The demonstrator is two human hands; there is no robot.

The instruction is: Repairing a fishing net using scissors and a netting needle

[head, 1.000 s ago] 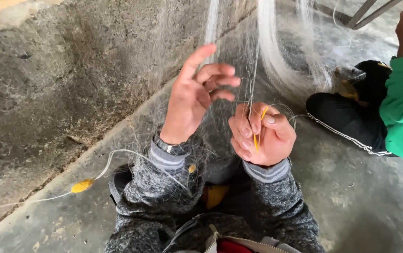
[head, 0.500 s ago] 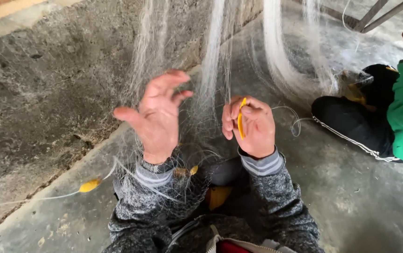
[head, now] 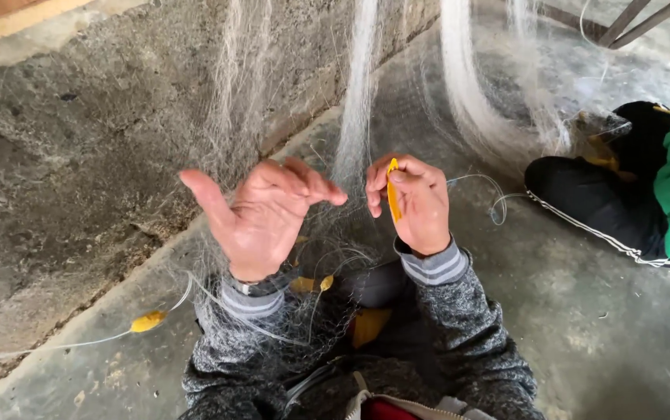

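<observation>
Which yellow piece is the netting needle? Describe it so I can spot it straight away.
Start at the white fishing net hanging in front of the concrete wall. Just right of its middle strand is the right hand, and the netting needle is the slim yellow strip pinched upright in its fingers. The other yellow pieces, like the float on the floor line, lie low and unheld.

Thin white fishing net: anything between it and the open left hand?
Nothing visible. The thin white fishing net hangs just past the left hand, strands draping over its fingertips. The right hand pinches a flat yellow plastic netting needle.
</observation>
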